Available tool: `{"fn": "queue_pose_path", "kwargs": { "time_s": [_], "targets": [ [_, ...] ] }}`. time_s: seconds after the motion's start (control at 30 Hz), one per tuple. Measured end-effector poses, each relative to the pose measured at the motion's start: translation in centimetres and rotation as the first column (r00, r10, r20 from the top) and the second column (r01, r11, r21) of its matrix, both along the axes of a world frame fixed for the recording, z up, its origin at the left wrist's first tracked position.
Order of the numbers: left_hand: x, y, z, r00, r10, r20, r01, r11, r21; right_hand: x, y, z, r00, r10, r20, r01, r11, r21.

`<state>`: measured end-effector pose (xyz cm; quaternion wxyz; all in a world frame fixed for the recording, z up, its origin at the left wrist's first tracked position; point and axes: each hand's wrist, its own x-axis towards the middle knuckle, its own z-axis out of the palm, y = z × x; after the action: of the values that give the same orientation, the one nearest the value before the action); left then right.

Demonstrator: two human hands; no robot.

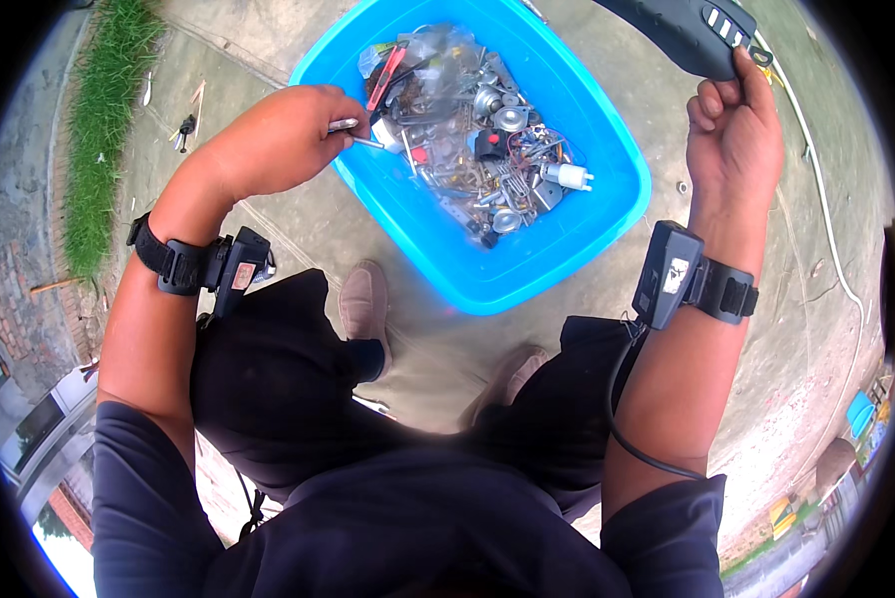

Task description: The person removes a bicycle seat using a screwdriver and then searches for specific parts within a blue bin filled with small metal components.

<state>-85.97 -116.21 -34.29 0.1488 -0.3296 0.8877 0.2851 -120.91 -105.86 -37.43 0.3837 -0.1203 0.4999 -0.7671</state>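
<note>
My left hand (293, 140) is at the left rim of a blue plastic tub (447, 274), fingers curled around a thin metal piece (367, 143) whose silver end sticks out towards the tub. What kind of piece it is, I cannot make out. To the right of the tub, my right hand (734, 130) is closed, its fingertips at the end of a long black handle-like object (682, 35) with pale slots and a small loop. The top of that object is cut off by the picture's edge. Inside the tub lies a heap of mixed hardware (487, 149), mostly metal.
Within the heap are a red-handled tool (386, 77), a white plug-like fitting (569, 176) and a black part with a red knob (490, 145). My shoe (364, 304) stands on the concrete. Grass (108, 140) grows on the left; a white cable (826, 199) runs along the right.
</note>
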Motion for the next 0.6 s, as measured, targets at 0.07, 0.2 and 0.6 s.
{"fn": "queue_pose_path", "kwargs": {
  "time_s": [0.07,0.2,0.6],
  "targets": [
    [-0.06,0.03,-0.09,1.0,-0.005,-0.002,0.005,1.0,0.001,-0.03,0.07,0.05,1.0,-0.002,-0.001,0.002,1.0,0.002],
    [0.16,-0.03,-0.13,1.0,-0.022,-0.008,0.022,1.0,0.017,0.05,0.17,-0.11,0.999,0.045,-0.003,-0.045,0.999,-0.022],
    [0.3,-0.48,-0.49,0.999,0.016,0.046,-0.018,0.999,0.047,-0.65,0.66,-0.2,0.994,0.112,-0.014,-0.112,0.993,0.037]
  ]
}}
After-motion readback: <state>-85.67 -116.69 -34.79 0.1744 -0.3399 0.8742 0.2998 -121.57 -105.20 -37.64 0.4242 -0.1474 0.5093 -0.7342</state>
